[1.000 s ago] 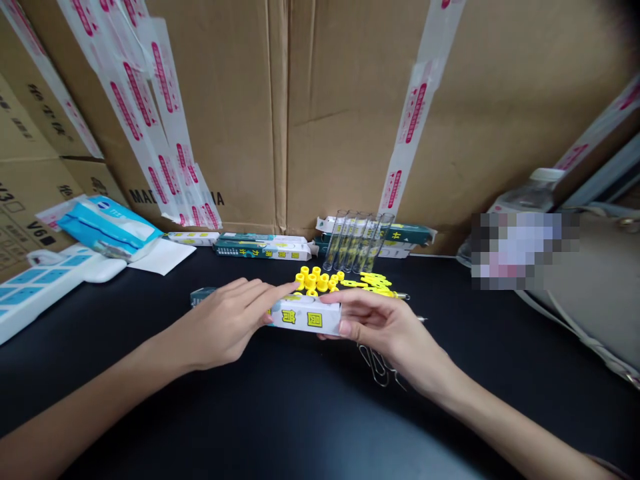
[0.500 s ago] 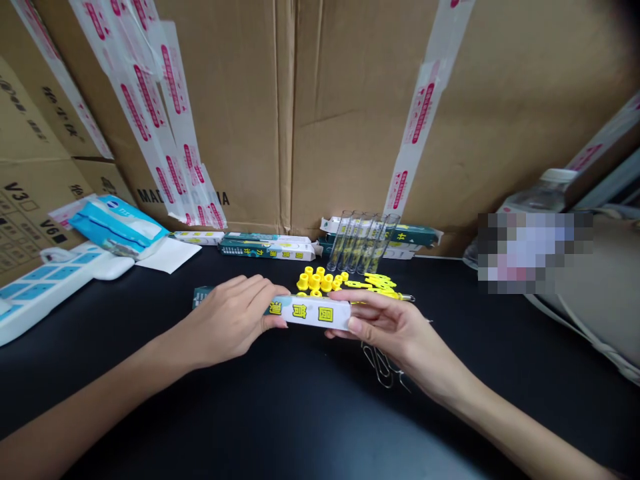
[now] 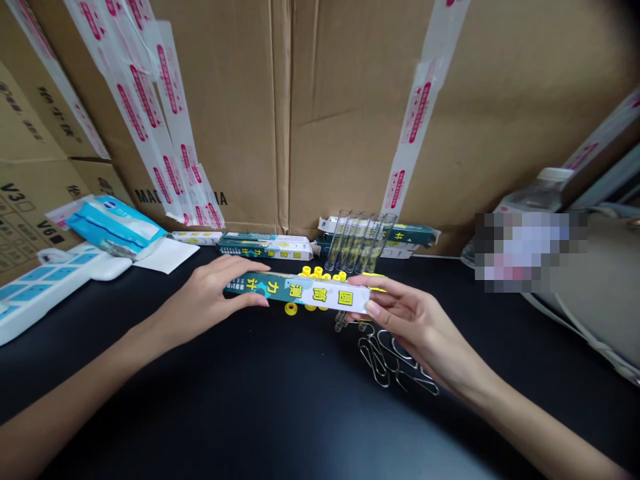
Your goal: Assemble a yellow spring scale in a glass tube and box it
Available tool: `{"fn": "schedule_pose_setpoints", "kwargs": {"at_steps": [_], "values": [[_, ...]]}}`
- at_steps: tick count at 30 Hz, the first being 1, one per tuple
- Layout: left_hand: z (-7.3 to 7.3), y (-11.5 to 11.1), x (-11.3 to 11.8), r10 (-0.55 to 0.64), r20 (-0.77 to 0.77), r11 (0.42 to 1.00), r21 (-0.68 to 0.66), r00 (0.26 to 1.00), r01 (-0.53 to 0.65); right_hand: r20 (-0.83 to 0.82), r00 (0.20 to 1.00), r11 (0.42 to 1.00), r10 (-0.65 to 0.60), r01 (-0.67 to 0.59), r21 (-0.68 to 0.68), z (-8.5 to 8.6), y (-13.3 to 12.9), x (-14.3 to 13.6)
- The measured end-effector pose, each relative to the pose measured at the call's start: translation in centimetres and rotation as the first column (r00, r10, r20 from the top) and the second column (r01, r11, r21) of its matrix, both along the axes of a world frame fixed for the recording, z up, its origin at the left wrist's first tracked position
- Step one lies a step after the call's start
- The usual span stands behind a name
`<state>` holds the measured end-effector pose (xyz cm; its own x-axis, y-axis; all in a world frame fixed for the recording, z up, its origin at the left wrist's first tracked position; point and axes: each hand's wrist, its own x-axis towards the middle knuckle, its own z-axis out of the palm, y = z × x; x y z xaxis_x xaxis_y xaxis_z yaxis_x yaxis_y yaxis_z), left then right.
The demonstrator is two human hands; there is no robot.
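The printed carton [image 3: 305, 291] lies across the centre of the frame. The left hand [image 3: 210, 293] grasps its left end, fingers above, thumb below; the right hand [image 3: 415, 313] pinches the right end. The left flap's condition cannot be told. Light, even pressure is advisable, clear of the wire hooks [image 3: 376, 361] lower right of centre.

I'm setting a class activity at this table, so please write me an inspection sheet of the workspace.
Surface: black table
Things: held box; yellow caps, partly hidden behind it; wire clips nearer the camera; tubes before rear boxes
Clutter: blue packet and paper left; bottle and bag right
Grip: left hand at held box's dark end, right hand at its white end
Cables: white loop by power strip, perhaps a cable
Surroundings: taped cardboard behind
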<state>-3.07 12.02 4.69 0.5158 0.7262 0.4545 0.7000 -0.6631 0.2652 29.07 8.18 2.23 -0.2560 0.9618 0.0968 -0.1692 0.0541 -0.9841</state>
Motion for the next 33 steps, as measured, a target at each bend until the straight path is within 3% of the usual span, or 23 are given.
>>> {"fn": "schedule_pose_setpoints", "kwargs": {"at_steps": [4,9,13,18,22,30,33], "values": [[-0.4,-0.1,0.2,0.007,0.056,0.998,-0.061,0.998,-0.003,-0.006,1.000,1.000,-0.022,0.022,-0.010,-0.1,0.2,0.1],[-0.6,-0.1,0.2,-0.011,0.010,0.993,-0.116,1.000,0.012,-0.033,0.999,0.998,-0.039,0.038,-0.048,-0.1,0.4,0.0],[-0.6,0.5,-0.3,-0.042,-0.003,0.998,-0.043,0.999,0.041,-0.018,1.000,0.996,-0.009,0.008,-0.090,0.2,0.1,-0.4],[-0.1,1.0,-0.8,-0.004,0.049,0.998,0.061,0.999,0.001,0.081,0.996,0.999,-0.048,0.046,0.024,-0.2,-0.5,-1.6],[0.2,1.0,-1.1,-0.015,0.027,0.997,0.080,1.000,0.012,0.074,0.996,0.998,-0.057,0.054,0.042,-0.7,-0.7,-2.0],[-1.0,3.6,-3.9,0.187,0.021,0.967,0.174,0.982,-0.188,0.078,0.995,0.997,-0.058,0.053,0.058,0.2,-1.2,-1.6],[-1.9,4.9,-5.4,0.239,0.031,0.958,0.155,0.970,-0.241,0.043,0.999,0.999,0.011,-0.013,0.035,0.2,-1.5,-1.6]]}}
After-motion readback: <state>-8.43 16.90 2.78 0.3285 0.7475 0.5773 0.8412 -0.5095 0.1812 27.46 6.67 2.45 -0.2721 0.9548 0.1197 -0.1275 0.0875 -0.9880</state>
